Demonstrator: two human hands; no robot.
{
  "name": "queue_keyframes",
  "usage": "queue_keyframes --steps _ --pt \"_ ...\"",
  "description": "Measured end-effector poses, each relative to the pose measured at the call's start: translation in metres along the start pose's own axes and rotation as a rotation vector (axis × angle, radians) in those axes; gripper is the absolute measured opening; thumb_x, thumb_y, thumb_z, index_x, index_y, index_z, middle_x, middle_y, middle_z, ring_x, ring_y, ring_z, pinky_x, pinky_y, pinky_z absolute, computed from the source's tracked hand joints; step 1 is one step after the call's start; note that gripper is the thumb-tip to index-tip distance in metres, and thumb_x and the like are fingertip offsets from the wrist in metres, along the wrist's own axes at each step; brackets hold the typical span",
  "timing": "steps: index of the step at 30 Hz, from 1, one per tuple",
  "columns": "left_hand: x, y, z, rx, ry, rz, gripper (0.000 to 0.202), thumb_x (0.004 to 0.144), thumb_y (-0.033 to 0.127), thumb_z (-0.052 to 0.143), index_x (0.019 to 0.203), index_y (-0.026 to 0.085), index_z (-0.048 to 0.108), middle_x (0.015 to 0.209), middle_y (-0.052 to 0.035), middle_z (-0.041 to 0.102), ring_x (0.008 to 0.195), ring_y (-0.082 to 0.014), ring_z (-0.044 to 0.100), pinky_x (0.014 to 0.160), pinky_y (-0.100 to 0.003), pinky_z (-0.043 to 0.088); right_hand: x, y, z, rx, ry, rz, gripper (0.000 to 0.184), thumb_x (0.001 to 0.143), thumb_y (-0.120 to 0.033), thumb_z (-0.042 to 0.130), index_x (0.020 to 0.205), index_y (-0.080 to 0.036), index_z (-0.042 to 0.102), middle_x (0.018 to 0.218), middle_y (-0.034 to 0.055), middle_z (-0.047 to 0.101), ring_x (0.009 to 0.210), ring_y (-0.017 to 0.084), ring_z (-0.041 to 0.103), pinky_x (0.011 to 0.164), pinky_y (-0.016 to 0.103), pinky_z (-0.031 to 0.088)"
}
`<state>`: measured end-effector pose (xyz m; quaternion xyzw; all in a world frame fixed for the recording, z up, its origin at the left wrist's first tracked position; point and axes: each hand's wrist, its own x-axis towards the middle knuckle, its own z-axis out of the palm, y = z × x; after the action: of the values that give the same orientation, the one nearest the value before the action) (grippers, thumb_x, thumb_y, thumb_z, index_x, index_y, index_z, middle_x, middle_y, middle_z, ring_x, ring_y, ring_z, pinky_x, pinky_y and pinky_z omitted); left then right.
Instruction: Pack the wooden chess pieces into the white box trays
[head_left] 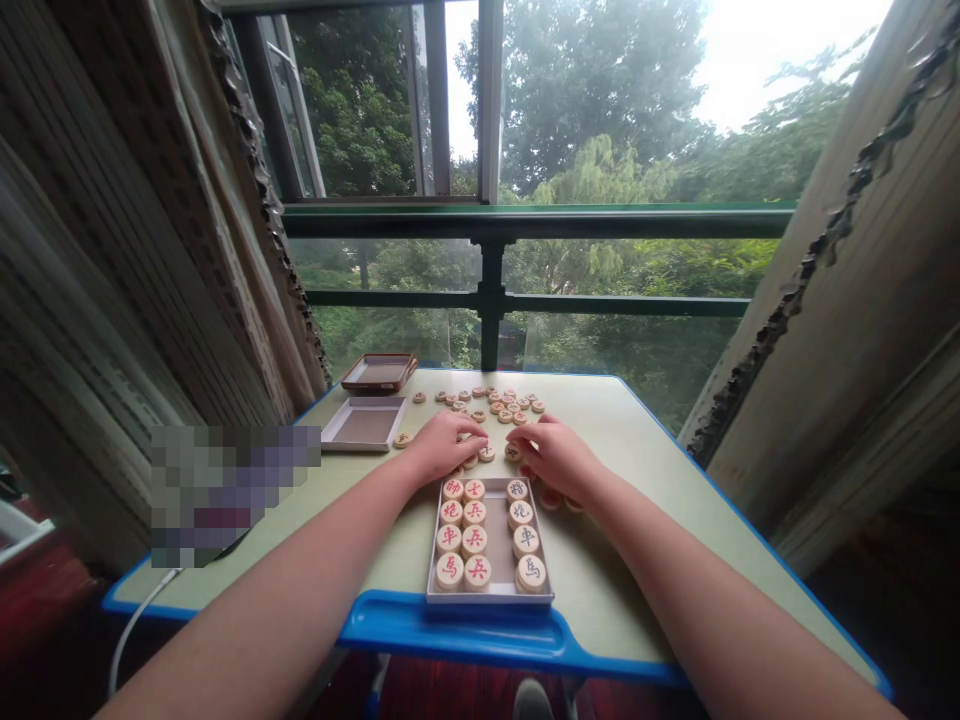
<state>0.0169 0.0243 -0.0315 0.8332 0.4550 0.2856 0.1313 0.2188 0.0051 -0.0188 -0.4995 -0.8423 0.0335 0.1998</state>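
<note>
Beyond the near box, my left hand [448, 442] reaches over loose Chinese chess pieces, fingers stretched out and apart. Its fingertips are just above a round wooden piece [486, 454]. My right hand [556, 452] is bent over other pieces, its fingers loosely curved and not closed. A dark-marked piece [512, 453] lies at its fingertips; I cannot tell whether they touch. More pieces [552, 499] are partly hidden under the right wrist. A shallow box [495, 597] near me has red-marked pieces [474, 541] in two left columns and dark-marked pieces [526, 541] in one right column.
Several loose pieces [507, 408] are scattered farther back on the pale table [637, 590]. A shallow tray [364, 425] and a brown-rimmed lid [379, 372] stand at the back left. A blurred-out object [232, 490] with a white cable [139, 610] is at the left.
</note>
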Motion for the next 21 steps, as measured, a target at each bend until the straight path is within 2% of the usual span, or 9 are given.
queue_keyframes --steps 2,6,9,12,15,17,19,21 --pt "-0.001 0.001 0.000 0.022 0.023 0.002 0.024 0.078 0.033 0.053 0.083 0.019 0.072 0.093 -0.0046 0.069 0.093 -0.0211 0.059 0.088 -0.034 0.043 0.001 0.001 0.002 -0.036 0.012 -0.024 0.025 0.085 -0.024 0.045 0.092 -0.021 0.069 0.079 0.0055 0.067 0.085 0.019 0.052 0.072 0.026 0.041" --pt "0.000 0.000 -0.001 0.088 0.092 -0.060 0.026 0.078 0.031 0.050 0.087 0.018 0.070 0.097 -0.0056 0.068 0.097 -0.0223 0.057 0.090 -0.035 0.042 0.001 0.005 0.002 -0.071 0.064 -0.018 0.023 0.083 -0.023 0.046 0.088 -0.022 0.069 0.089 0.0035 0.067 0.086 0.018 0.051 0.078 0.028 0.039" --pt "0.002 -0.003 -0.002 0.158 0.118 -0.124 0.029 0.079 0.026 0.045 0.095 0.017 0.068 0.107 -0.0070 0.065 0.106 -0.0223 0.054 0.098 -0.035 0.037 0.001 0.007 -0.001 -0.115 0.098 0.066 0.024 0.082 -0.024 0.047 0.094 -0.023 0.068 0.100 0.0047 0.064 0.090 0.019 0.049 0.080 0.028 0.038" --pt "0.003 -0.005 -0.002 0.174 0.079 -0.267 0.038 0.081 0.029 0.041 0.112 0.016 0.060 0.125 -0.0091 0.055 0.122 -0.0235 0.042 0.107 -0.037 0.026 0.000 0.008 -0.003 -0.164 0.063 0.178 0.027 0.081 -0.030 0.048 0.100 -0.024 0.067 0.108 0.0060 0.060 0.093 0.021 0.049 0.081 0.030 0.036" --pt "0.002 -0.001 -0.001 0.009 -0.003 -0.415 0.049 0.085 0.042 0.036 0.125 0.017 0.049 0.136 -0.0099 0.044 0.130 -0.0249 0.031 0.108 -0.041 0.019 0.000 0.009 -0.003 -0.139 -0.006 0.212 0.028 0.083 -0.033 0.045 0.095 -0.024 0.068 0.104 0.0058 0.061 0.091 0.021 0.051 0.080 0.030 0.037" --pt "0.001 0.002 -0.002 -0.180 -0.013 -0.438 0.052 0.085 0.048 0.034 0.127 0.018 0.046 0.138 -0.0099 0.040 0.130 -0.0249 0.031 0.108 -0.040 0.022 0.000 0.009 -0.002 -0.095 -0.031 0.198 0.027 0.083 -0.033 0.044 0.093 -0.024 0.068 0.101 0.0049 0.062 0.090 0.020 0.052 0.078 0.028 0.038" --pt "0.001 0.004 -0.003 -0.375 0.028 -0.442 0.051 0.086 0.048 0.033 0.126 0.020 0.047 0.138 -0.0093 0.040 0.129 -0.0248 0.034 0.106 -0.039 0.027 0.000 0.010 -0.003 -0.082 -0.024 0.203 0.028 0.082 -0.032 0.045 0.097 -0.024 0.067 0.104 0.0047 0.062 0.092 0.020 0.053 0.076 0.028 0.039" --pt "0.002 0.002 -0.003 -0.529 0.121 -0.436 0.046 0.087 0.046 0.033 0.122 0.021 0.050 0.136 -0.0085 0.044 0.127 -0.0238 0.037 0.105 -0.038 0.030 0.000 0.012 -0.004 -0.125 0.019 0.246 0.032 0.082 -0.033 0.044 0.104 -0.023 0.065 0.111 0.0065 0.060 0.096 0.023 0.052 0.077 0.030 0.039"
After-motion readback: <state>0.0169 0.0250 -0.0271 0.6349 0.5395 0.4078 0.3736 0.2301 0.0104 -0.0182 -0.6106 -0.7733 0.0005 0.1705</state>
